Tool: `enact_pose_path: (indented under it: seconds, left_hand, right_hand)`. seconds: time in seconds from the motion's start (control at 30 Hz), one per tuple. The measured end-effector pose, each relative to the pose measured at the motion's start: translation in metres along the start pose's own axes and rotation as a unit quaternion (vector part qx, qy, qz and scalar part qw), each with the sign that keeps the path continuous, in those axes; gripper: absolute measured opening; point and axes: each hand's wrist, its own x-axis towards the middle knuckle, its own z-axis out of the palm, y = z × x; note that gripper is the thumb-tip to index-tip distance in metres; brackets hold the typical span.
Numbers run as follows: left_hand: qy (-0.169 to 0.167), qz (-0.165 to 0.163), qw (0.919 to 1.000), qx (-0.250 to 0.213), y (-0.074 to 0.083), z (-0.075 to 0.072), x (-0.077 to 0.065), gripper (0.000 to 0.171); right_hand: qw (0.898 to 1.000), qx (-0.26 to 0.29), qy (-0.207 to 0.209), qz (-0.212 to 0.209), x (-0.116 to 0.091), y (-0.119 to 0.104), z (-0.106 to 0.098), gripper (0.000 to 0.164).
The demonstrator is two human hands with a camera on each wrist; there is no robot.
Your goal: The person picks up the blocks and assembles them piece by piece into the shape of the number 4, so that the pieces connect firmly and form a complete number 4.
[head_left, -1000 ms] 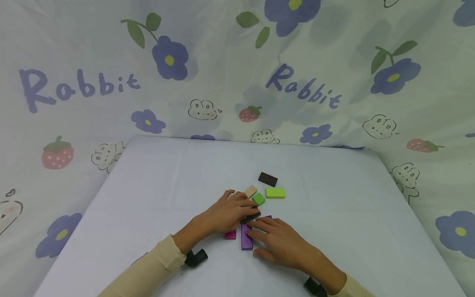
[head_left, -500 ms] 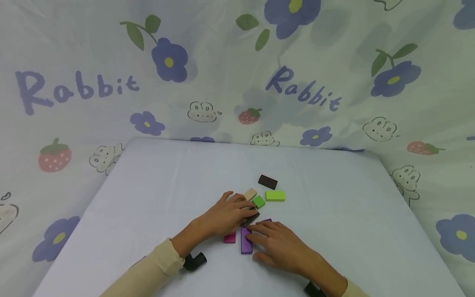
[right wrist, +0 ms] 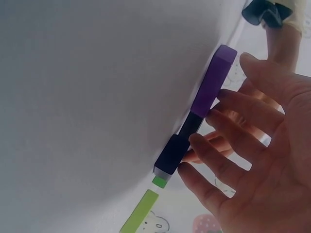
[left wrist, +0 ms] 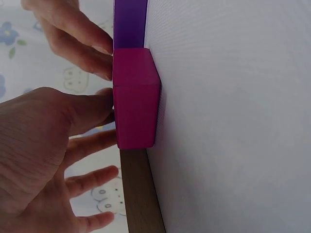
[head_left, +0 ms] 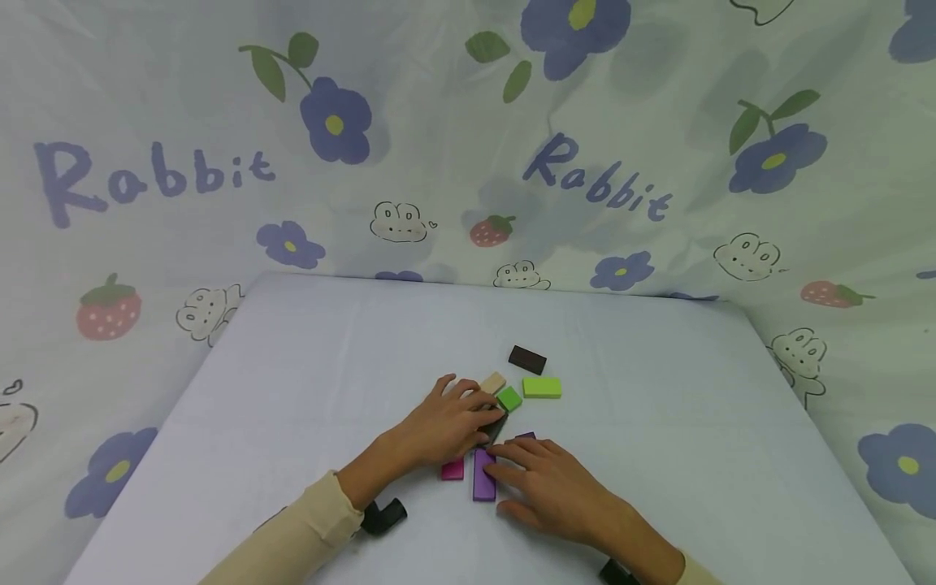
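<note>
My left hand point(head_left: 446, 422) reaches over a black block point(head_left: 494, 429), thumb and index finger about it. How firmly it is held is partly hidden. Below that hand lies a magenta block point(head_left: 452, 470), large in the left wrist view point(left wrist: 136, 102). My right hand point(head_left: 552, 487) has its fingers spread, fingertips touching the long purple block point(head_left: 484, 475). A dark purple block point(head_left: 526, 435) lies beyond the right fingers and is mostly covered in the head view; in the right wrist view, this dark block point(right wrist: 172, 153) sits by the fingertips.
Beyond the hands lie a beige block point(head_left: 493, 383), a green block point(head_left: 509, 398), a lime block point(head_left: 541, 387) and a dark brown block point(head_left: 527, 359). They rest on a white-covered table point(head_left: 329, 349). A patterned curtain point(head_left: 439, 146) hangs behind it.
The black block has turned slightly under my left fingers, its far end swinging left. My right hand has barely moved. The whole head view has shifted a little.
</note>
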Motion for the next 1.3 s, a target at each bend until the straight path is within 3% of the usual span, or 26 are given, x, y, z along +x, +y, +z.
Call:
enact_pose_path:
  seconds: [0.4, 1.0, 1.3]
  left_hand:
    - [0.005, -0.013, 0.9999, 0.009, 0.001, 0.001, 0.000, 0.045]
    - [0.010, -0.017, 0.9998, 0.008, 0.001, 0.005, -0.002, 0.048]
    - [0.003, -0.023, 0.9997, 0.002, 0.002, 0.003, -0.002, 0.051]
  right_hand:
    - [0.999, -0.015, -0.040, 0.023, 0.000, -0.005, -0.003, 0.053]
    - [0.998, -0.040, -0.024, 0.042, -0.007, -0.014, -0.002, 0.053]
    - [0.997, -0.022, -0.049, 0.059, -0.007, -0.017, -0.003, 0.056]
